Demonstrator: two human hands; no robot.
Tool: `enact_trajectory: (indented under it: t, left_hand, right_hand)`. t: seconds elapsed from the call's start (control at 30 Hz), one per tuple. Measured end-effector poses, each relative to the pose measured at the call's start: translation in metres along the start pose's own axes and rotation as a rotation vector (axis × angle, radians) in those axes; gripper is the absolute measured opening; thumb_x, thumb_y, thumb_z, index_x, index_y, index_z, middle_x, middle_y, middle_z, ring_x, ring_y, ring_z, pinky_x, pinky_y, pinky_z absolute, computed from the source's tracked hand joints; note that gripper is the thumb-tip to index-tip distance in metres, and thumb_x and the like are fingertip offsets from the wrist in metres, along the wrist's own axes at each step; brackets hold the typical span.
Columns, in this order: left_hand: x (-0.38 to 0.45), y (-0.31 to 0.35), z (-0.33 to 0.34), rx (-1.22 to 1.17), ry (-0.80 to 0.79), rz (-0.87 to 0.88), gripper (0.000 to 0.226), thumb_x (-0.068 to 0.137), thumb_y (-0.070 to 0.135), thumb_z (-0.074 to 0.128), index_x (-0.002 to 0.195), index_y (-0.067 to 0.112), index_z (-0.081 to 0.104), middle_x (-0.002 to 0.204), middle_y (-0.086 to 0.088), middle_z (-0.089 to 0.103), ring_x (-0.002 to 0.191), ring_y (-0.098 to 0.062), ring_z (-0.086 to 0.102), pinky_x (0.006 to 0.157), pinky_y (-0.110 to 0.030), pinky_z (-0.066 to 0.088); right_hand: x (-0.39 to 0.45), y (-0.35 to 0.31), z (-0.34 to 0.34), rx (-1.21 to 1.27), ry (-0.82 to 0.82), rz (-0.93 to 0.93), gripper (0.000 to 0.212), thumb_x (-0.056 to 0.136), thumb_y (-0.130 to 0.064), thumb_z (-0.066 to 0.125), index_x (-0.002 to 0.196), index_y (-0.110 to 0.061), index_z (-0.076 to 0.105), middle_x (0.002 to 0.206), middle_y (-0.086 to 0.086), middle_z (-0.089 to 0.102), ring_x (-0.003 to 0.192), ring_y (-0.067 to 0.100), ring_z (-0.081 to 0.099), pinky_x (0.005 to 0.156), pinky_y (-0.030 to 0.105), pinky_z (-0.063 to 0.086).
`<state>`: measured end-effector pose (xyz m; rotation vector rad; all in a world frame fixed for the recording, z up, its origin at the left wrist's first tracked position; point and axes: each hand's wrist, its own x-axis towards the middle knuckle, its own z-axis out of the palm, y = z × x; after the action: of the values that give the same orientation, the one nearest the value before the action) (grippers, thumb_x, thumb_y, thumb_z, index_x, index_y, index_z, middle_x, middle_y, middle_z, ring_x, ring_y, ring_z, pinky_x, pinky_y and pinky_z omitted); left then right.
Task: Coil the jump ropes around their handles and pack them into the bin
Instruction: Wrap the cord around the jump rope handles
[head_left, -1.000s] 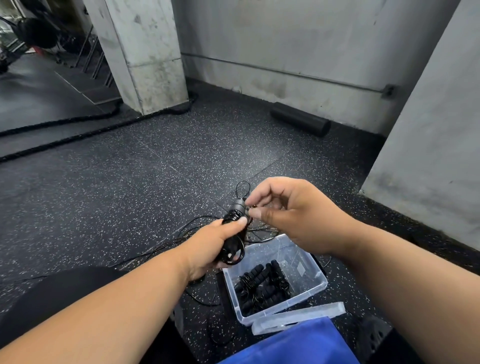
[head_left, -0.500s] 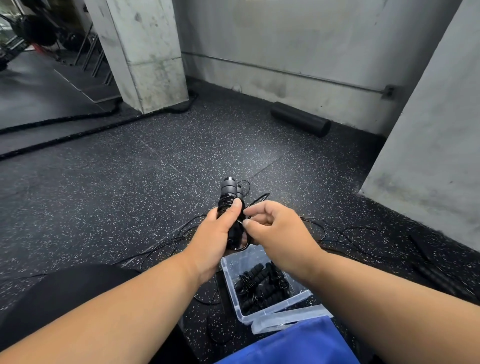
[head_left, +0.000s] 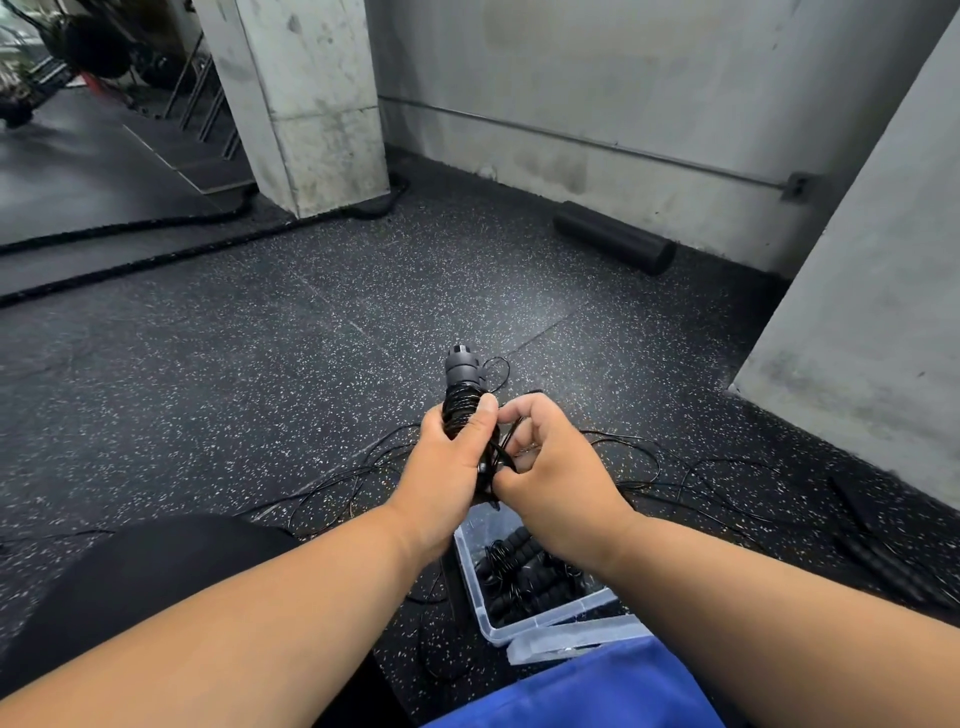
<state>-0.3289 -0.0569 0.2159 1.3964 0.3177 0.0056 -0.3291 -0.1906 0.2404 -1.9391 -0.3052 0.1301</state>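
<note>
Both forearms are reaching forward; left hand (head_left: 447, 462) is gripping with thumb up, right hand (head_left: 550, 462) is pinching beside it.

Handles (head_left: 464, 387): black, wound with thin cord, upright in your grip above the bin.
Cord (head_left: 631, 457): thin and black, its loose loops spread on the floor beyond the bin.
Bin (head_left: 480, 597): clear plastic, open, on the floor, with coiled black ropes (head_left: 524, 571) inside (count unclear).
</note>
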Motion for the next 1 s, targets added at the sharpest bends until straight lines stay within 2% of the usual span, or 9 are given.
enact_trajectory:
  t: [0.07, 0.2, 0.27, 0.33, 0.5, 0.67, 0.77, 0.87, 1.0]
  left_hand:
    - [0.000, 0.005, -0.001, -0.023, -0.022, -0.034, 0.046, 0.097, 0.061, 0.064, 0.126, 0.026, 0.056, 0.113, -0.009, 0.074, 0.089, -0.021, 0.072, 0.068, -0.038, 0.061]
    - [0.000, 0.009, -0.004, -0.041, -0.084, -0.064, 0.052, 0.092, 0.067, 0.061, 0.126, 0.028, 0.058, 0.115, -0.012, 0.076, 0.087, -0.020, 0.070, 0.072, -0.039, 0.056]
    - [-0.001, 0.010, -0.004, -0.051, -0.094, -0.066, 0.062, 0.083, 0.071, 0.063, 0.127, 0.027, 0.058, 0.103, -0.007, 0.075, 0.079, -0.015, 0.068, 0.074, -0.039, 0.054]
    - [-0.001, 0.010, -0.004, -0.073, -0.089, -0.048, 0.063, 0.083, 0.068, 0.064, 0.128, 0.025, 0.057, 0.094, 0.000, 0.072, 0.070, -0.011, 0.065, 0.071, -0.038, 0.054]
    - [-0.004, 0.011, 0.000, -0.149, -0.032, 0.036, 0.055, 0.089, 0.059, 0.065, 0.128, 0.022, 0.055, 0.096, -0.005, 0.066, 0.065, -0.010, 0.065, 0.052, -0.026, 0.053]
    - [0.000, 0.012, 0.001, -0.148, 0.046, 0.113, 0.063, 0.083, 0.065, 0.070, 0.128, 0.023, 0.055, 0.098, -0.005, 0.066, 0.088, -0.021, 0.064, 0.075, -0.041, 0.056]
    - [0.003, 0.011, -0.002, -0.100, 0.063, 0.137, 0.073, 0.078, 0.077, 0.073, 0.128, 0.026, 0.056, 0.096, 0.000, 0.066, 0.089, -0.019, 0.063, 0.077, -0.040, 0.054]
    - [0.002, 0.011, -0.003, -0.027, 0.012, 0.196, 0.069, 0.083, 0.072, 0.070, 0.134, 0.028, 0.053, 0.106, 0.000, 0.067, 0.094, -0.012, 0.066, 0.083, -0.032, 0.057]
    - [0.003, 0.016, -0.006, 0.179, 0.020, 0.300, 0.056, 0.091, 0.055, 0.064, 0.137, 0.029, 0.048, 0.106, 0.003, 0.066, 0.079, 0.006, 0.061, 0.072, -0.012, 0.049]
  right_hand:
    - [0.001, -0.003, -0.003, -0.034, 0.007, -0.047, 0.045, 0.082, 0.001, 0.067, 0.105, -0.035, 0.055, 0.078, -0.004, 0.054, 0.059, 0.003, 0.047, 0.063, 0.030, 0.049]
    - [0.002, -0.001, -0.009, -0.074, 0.016, -0.086, 0.033, 0.086, -0.001, 0.071, 0.094, -0.028, 0.054, 0.073, -0.001, 0.059, 0.059, 0.003, 0.051, 0.066, 0.029, 0.052]
    - [0.002, 0.001, -0.011, -0.220, 0.033, -0.145, 0.025, 0.086, -0.009, 0.074, 0.081, -0.025, 0.055, 0.063, -0.008, 0.057, 0.057, 0.005, 0.050, 0.063, 0.029, 0.049]
    - [0.003, 0.002, -0.011, -0.383, 0.051, -0.212, 0.022, 0.087, -0.018, 0.075, 0.075, -0.026, 0.058, 0.068, -0.011, 0.059, 0.064, 0.007, 0.054, 0.065, 0.031, 0.049]
    - [0.006, 0.003, -0.013, -0.663, 0.130, -0.499, 0.010, 0.091, -0.027, 0.065, 0.081, -0.027, 0.065, 0.083, -0.007, 0.059, 0.071, 0.020, 0.057, 0.059, 0.033, 0.045]
    - [0.007, 0.014, 0.001, -0.902, 0.193, -0.582, 0.017, 0.095, -0.029, 0.058, 0.085, -0.021, 0.069, 0.089, 0.000, 0.063, 0.069, 0.028, 0.058, 0.058, 0.039, 0.051]
    - [0.005, 0.016, 0.008, -0.718, 0.110, -0.455, 0.020, 0.097, -0.030, 0.056, 0.094, -0.021, 0.073, 0.099, -0.003, 0.064, 0.083, 0.025, 0.062, 0.074, 0.037, 0.054]
    - [0.007, 0.016, 0.003, -0.402, 0.099, -0.281, 0.006, 0.092, -0.023, 0.072, 0.095, -0.023, 0.078, 0.105, -0.011, 0.061, 0.095, 0.009, 0.061, 0.090, 0.025, 0.050]
    - [0.007, 0.009, 0.000, -0.087, 0.087, -0.065, 0.011, 0.085, -0.012, 0.078, 0.078, -0.021, 0.077, 0.105, -0.011, 0.061, 0.084, -0.003, 0.061, 0.081, 0.010, 0.044]
